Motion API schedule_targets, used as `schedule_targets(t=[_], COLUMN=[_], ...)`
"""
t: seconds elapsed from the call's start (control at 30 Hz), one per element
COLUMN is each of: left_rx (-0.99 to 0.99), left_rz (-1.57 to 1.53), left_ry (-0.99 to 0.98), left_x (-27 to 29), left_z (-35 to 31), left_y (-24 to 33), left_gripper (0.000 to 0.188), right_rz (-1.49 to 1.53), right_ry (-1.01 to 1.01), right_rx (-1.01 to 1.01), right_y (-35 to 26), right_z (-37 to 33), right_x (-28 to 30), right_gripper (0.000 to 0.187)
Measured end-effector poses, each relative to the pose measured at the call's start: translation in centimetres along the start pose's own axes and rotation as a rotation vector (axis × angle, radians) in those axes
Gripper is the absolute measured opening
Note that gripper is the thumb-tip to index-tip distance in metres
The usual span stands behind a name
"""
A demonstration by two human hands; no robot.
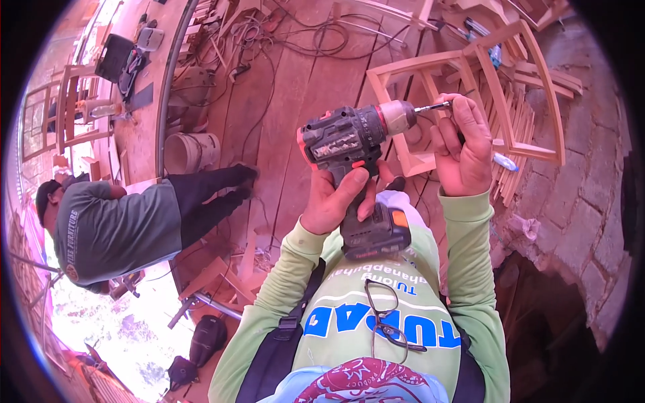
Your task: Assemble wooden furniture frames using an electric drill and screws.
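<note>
My left hand (339,196) is wrapped round the grip of a black and red cordless drill (346,138), its thumb over the handle. The drill lies across my front with its chuck (398,118) toward the right and its battery (376,232) close to my shirt. A thin drill bit (428,108) sticks out of the chuck. At the far end of that bit, thumb and forefinger of my right hand (465,149) are pinched together on its dark tip. My other right fingers curl toward the palm; whether something small lies in them I cannot make out.
A bare wooden chair frame (416,62) stands beyond my right hand, beside stacked wooden strips (523,131). Cables lie on the plank floor (289,114). At left, a person (121,225) leans by a long workbench (149,74); a bucket (191,153) sits beside it.
</note>
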State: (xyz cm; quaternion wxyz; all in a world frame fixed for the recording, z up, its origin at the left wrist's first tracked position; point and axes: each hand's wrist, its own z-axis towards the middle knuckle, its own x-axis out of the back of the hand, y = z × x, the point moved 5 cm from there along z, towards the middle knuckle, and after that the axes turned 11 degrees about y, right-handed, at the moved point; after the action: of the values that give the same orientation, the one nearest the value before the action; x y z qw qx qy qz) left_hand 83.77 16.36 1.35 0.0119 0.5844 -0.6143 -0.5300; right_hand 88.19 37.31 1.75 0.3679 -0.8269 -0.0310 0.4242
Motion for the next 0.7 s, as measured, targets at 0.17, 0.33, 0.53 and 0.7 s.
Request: schedule_targets(t=[0.17,0.33,0.53,0.7], left_rx=[-0.316,-1.019,-0.324,-0.178], left_rz=[0.563,1.144,0.462,0.254], left_ry=[-0.037,-0.080,-0.005,0.198], left_x=[4.0,1.7,-1.2,-3.5], left_z=[2.1,2.4,2.9,1.0], left_y=[4.2,8.1,1.9,-5.2], left_gripper=[0.033,0.033,0.024,0.037], right_rz=[0.021,0.088,0.116,0.098], right_ry=[0.069,0.082,-0.011,0.191], right_rx=[-0.094,-0.144,-0.094,-0.174], right_y=[2.5,2.4,-0.8,1.0], right_z=[2.9,3.5,3.3,3.3], right_x=[-3.0,-3.8,1.4,6.2], right_gripper=[0.017,0.016,0.015,0.013])
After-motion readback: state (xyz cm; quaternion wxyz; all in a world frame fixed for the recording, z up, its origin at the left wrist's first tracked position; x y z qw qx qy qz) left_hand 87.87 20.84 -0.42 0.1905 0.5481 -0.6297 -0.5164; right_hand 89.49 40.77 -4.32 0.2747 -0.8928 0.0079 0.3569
